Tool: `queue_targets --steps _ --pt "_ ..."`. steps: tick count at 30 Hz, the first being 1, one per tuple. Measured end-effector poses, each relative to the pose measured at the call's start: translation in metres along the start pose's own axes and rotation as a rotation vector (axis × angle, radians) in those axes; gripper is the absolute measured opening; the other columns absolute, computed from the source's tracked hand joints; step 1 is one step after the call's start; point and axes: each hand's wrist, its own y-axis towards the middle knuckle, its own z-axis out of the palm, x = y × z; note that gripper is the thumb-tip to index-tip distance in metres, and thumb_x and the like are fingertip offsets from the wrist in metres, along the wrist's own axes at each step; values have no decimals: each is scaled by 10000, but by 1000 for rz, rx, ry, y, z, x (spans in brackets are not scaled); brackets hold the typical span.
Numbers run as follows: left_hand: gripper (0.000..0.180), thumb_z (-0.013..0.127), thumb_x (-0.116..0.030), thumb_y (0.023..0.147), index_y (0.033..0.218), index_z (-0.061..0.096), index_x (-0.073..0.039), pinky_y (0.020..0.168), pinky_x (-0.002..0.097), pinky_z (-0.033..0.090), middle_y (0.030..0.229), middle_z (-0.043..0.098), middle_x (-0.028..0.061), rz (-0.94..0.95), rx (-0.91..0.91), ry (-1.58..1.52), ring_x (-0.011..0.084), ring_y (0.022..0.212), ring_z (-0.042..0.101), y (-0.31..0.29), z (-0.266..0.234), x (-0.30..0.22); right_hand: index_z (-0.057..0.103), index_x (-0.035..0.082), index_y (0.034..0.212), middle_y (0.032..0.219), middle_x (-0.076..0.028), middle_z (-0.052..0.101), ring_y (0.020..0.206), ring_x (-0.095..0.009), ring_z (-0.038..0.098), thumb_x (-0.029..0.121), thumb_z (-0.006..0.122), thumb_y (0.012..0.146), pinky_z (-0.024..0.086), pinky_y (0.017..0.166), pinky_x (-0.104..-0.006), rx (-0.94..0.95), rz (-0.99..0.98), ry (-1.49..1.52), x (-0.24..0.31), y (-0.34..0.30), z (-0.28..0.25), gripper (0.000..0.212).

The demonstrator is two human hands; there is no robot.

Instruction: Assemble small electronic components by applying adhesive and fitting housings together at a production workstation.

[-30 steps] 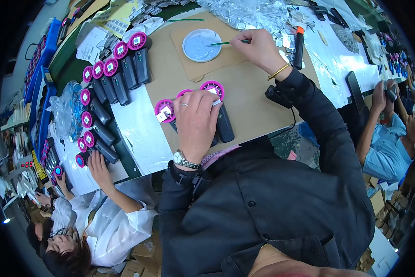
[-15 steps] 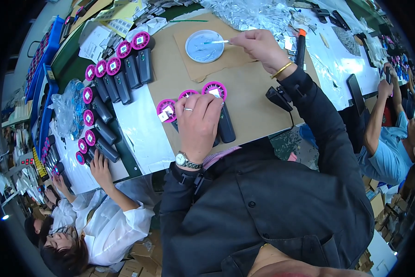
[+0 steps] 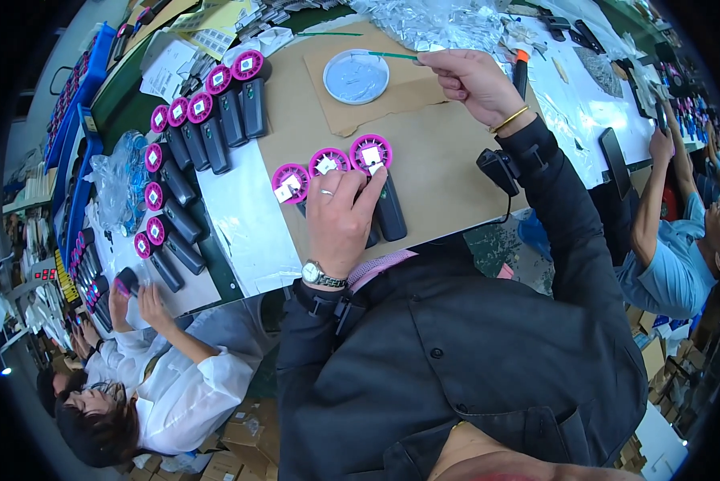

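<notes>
Green stick (image 3: 392,55): pinched now by the right hand's (image 3: 480,86) fingers, far tip at the pale dish (image 3: 326,80); light, probably whippy, best held at the near end.
Pink-headed devices (image 3: 390,212): three on the worktop (image 3: 452,188), touched by the left hand (image 3: 340,224); rigid, perhaps slick, best gripped round dark handles.
Left fingers: bent at the rightmost device; any grip cannot be told.

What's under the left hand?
The dark handles of the near trio's left and middle pink-rimmed devices show only in slivers around the left hand. Their middle stretches are covered, unseen.
</notes>
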Motion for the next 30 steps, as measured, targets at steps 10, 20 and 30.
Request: queue_targets --steps 10,20,30 --pt "367 730 -51 847 1205 809 -68 828 419 461 973 647 40 3 -41 19 235 921 616 -3 3 0 761 -15 1187 798 75 467 681 -25 376 178 738 1078 291 571 -223 114 -37 64 31 -52 0 223" --pt "293 765 -68 848 1140 797 -68 806 419 450 939 650 30 -24 -108 3 232 891 618 -6 1 -3 811 -6 1058 868 -8 654 666 -82 527 30 850 935 385 553 -272 -62 -822 -776 -13 -129 24 134" --pt "243 776 -87 873 1116 793 -82 791 419 432 930 655 23 -42 -127 5 231 883 607 -6 1 -4 805 -9 1104 835 -49 595 668 -199 606 -18 853 708 478 552 -348 135 -1339 -1214 -27 -117 27 399"
